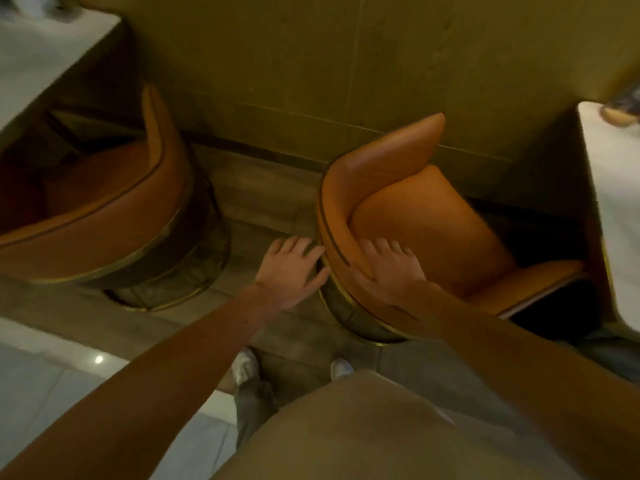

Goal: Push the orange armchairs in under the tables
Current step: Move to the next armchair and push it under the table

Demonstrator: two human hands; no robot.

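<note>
Two orange armchairs with brass-banded round bases stand back to back. The left armchair (114,209) sits partly under the white table (41,64) at the top left. The right armchair (426,216) faces the white table (616,209) at the right edge, its seat mostly out from under that table. My left hand (292,271) lies flat with straight fingers against the outer back of the right armchair. My right hand (391,268) rests over the top of its backrest, fingers reaching down inside onto the cushion.
An ochre wall (346,64) runs behind both chairs. A strip of wooden floor (256,195) separates them. Pale glossy tiles (52,393) lie at the lower left. My shoes (246,365) stand just behind the right chair. A small object (620,112) sits on the right table.
</note>
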